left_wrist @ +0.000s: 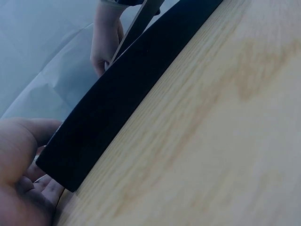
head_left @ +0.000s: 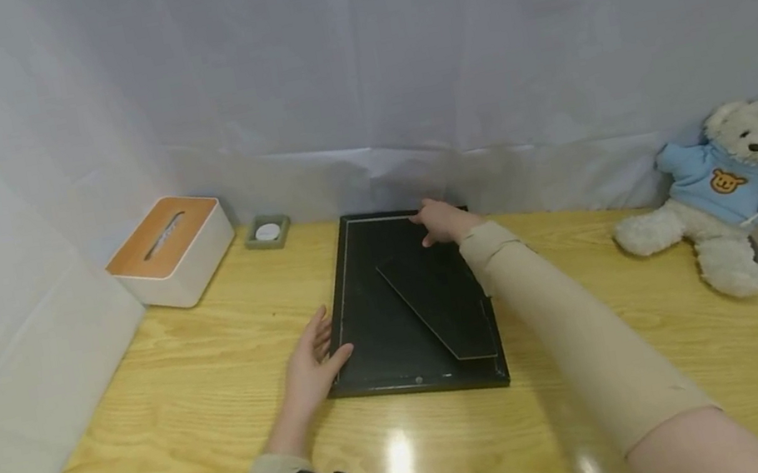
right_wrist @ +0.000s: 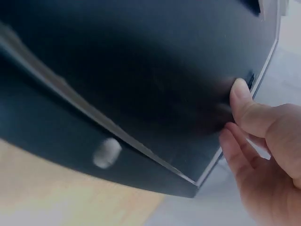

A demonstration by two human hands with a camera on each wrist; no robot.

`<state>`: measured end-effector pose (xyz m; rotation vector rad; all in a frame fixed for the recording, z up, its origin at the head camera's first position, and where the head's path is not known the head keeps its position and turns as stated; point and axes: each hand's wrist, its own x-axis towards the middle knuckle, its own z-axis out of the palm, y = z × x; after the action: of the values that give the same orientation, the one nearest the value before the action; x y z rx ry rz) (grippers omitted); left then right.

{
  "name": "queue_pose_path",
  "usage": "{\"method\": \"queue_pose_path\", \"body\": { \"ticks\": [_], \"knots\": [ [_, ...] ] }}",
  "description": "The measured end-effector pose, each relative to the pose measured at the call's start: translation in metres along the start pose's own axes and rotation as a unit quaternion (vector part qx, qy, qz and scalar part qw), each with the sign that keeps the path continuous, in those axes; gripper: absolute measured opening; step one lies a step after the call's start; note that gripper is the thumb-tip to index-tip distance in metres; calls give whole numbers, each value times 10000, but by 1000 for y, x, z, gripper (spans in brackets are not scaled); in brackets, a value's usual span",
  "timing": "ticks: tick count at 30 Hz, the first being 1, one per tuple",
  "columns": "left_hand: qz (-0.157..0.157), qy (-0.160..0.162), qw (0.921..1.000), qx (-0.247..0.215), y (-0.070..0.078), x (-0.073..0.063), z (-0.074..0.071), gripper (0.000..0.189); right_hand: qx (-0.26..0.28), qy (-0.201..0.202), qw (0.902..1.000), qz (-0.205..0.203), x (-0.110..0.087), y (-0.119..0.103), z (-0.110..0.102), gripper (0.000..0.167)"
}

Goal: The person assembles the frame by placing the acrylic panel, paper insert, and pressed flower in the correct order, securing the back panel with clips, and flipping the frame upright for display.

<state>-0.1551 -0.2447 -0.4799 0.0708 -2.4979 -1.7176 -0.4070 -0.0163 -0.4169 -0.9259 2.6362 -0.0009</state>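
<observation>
A black picture frame (head_left: 362,315) lies back side up on the table, its hinged stand leg (head_left: 438,311) slanting across the right half. At its near left edge, my left hand (head_left: 309,371) grips the rim. The thumb rests over the top and the fingers lie along the side, as the left wrist view shows around the frame's corner (left_wrist: 70,160). My right hand (head_left: 443,221) reaches to the far right end. In the right wrist view its thumb and fingertips touch the back panel (right_wrist: 155,94) by a small dark tab (right_wrist: 251,79) near the rim.
A white tissue box (head_left: 196,260) with a wooden lid stands at the back left. Beside it sits a small grey square tray (head_left: 279,233) with a white round thing (head_left: 267,231) in it. A white teddy bear (head_left: 730,200) in a blue hoodie leans at the right.
</observation>
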Motion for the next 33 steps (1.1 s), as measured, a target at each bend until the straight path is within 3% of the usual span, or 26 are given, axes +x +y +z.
{"method": "queue_pose_path", "body": {
  "ticks": [5,8,11,14,19,24,28,33],
  "knots": [
    [2,-13,10000,-46,2,-1,3,73,561,739,9957,-2,-21,5,8,58],
    [62,-44,9999,-76,2,1,6,72,1207,1380,9831,-12,-46,12,14,53],
    [112,-36,9999,-114,0,2,8,69,2087,1915,9590,64,-78,18,23,50],
    [157,-4,9998,-154,-1,2,8,67,2933,2323,9269,309,-111,19,39,49],
    [107,13,9999,-116,-2,3,5,64,3749,2814,8816,549,-148,12,76,47],
    [70,42,9999,-94,-3,5,2,63,4254,2724,8600,720,-157,-1,104,50],
    [94,59,9999,-59,-5,6,2,62,4545,2837,8411,747,-156,-12,112,51],
    [-50,-56,9999,75,-2,3,3,59,4665,3065,8243,945,-157,-18,119,50]
  ]
}}
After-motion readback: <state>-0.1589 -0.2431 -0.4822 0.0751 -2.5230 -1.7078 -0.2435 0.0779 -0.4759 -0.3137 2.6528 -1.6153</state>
